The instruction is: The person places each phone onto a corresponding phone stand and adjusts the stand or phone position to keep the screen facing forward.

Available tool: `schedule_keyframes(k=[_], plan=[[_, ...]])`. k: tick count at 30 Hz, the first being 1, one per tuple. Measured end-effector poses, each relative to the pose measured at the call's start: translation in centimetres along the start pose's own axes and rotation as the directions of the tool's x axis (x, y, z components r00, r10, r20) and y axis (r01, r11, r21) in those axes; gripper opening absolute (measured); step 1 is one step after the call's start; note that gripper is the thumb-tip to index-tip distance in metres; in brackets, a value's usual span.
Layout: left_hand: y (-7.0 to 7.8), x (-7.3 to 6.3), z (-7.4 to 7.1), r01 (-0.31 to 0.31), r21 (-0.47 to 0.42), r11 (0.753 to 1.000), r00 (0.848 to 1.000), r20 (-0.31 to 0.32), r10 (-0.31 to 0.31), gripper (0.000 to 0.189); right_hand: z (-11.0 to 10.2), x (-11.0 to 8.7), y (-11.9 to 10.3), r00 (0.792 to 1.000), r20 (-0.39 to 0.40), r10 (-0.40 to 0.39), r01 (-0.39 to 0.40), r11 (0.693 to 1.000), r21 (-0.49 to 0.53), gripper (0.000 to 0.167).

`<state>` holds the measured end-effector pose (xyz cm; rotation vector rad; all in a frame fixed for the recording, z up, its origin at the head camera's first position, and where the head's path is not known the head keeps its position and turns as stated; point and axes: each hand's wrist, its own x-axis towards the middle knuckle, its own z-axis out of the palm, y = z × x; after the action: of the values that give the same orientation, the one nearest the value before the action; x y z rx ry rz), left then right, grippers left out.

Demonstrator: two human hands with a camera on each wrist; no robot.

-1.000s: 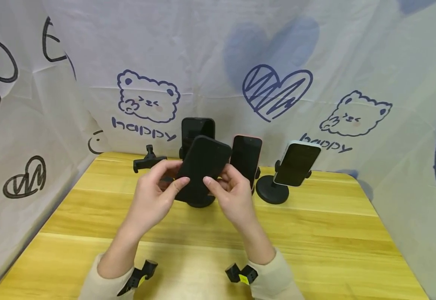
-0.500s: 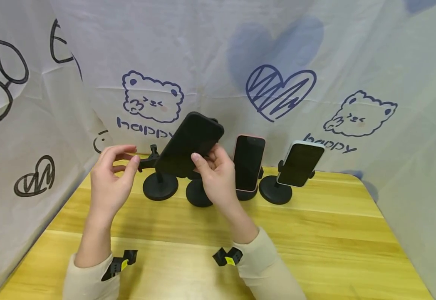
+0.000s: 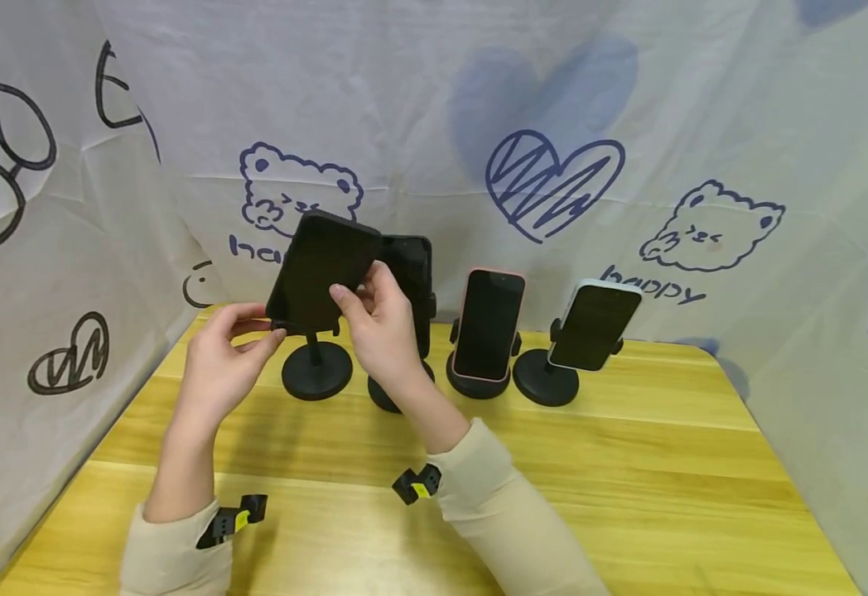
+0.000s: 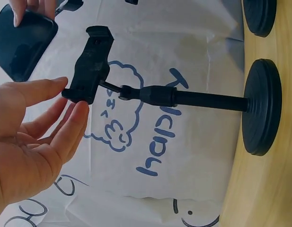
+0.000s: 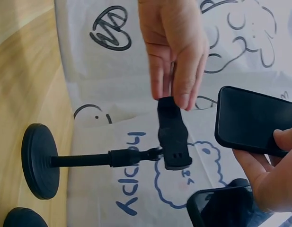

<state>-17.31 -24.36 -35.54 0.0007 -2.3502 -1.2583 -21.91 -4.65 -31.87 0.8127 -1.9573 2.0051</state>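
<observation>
My right hand [image 3: 385,327] pinches a black phone [image 3: 322,265] along its right side, thumb on the dark screen. The phone is tilted and held above the leftmost phone stand [image 3: 317,371], apart from its clamp in the right wrist view. With thumb and fingertips my left hand [image 3: 229,360] pinches the outer end of that stand's clamp [image 4: 94,61]. The clamp holds no phone in the left wrist view; in the head view the phone hides most of it. The stand's round base sits on the wooden table [image 3: 315,497].
Just right stands another stand with a black phone [image 3: 410,265]. Further right are a pink-edged phone [image 3: 489,325] and a tilted white-edged phone [image 3: 595,325], each on a black stand. A white cloth [image 3: 419,99] with drawings hangs behind and at the sides.
My left hand has let go of the black phone and moved left to the clamp of the leftmost stand. My right hand has carried the phone left and up, in front of that clamp.
</observation>
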Motion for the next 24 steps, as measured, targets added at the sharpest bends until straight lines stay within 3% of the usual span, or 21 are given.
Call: schedule_keyframes(k=[7,14,24], plan=[[-0.3,0.1,0.3,0.026,-0.012,1.000,0.999,-0.044,-0.027,0.028,1.1,0.5,0.7,1.000,-0.017,0.020,-0.022,0.997,-0.074,0.025],[-0.8,0.2,0.3,-0.007,-0.019,1.000,0.993,-0.116,0.005,0.023,2.1,0.5,1.1,1.000,-0.002,0.025,-0.025,0.997,-0.078,0.028],[-1.1,0.2,-0.2,0.006,-0.032,0.999,0.996,-0.090,-0.009,0.028,2.8,0.4,2.1,1.000,0.021,0.009,-0.007,0.994,-0.107,0.026]])
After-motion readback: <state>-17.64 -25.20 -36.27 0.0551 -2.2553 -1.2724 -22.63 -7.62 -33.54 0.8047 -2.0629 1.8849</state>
